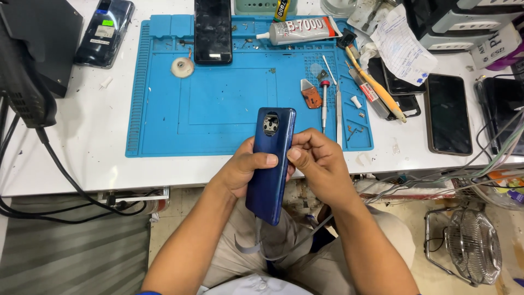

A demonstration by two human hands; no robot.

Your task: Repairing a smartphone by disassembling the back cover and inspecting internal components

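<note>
A dark blue phone [269, 169] is held upright over the near edge of the white table, its back toward me, with an open round camera hole near the top. My left hand [244, 170] wraps it from the left, thumb across the back. From the other side, my right hand [319, 164] pinches its right edge with thumb and fingers. Both hands hover in front of the blue work mat [218, 104].
On the mat lie a black phone [213, 30], a tube of glue [300, 30], a screwdriver [324, 101], tweezers [338, 109] and an orange pick [311, 94]. More phones [447, 113] lie right and far left [103, 30]. Cables hang left; a small fan [472, 246] stands on the floor.
</note>
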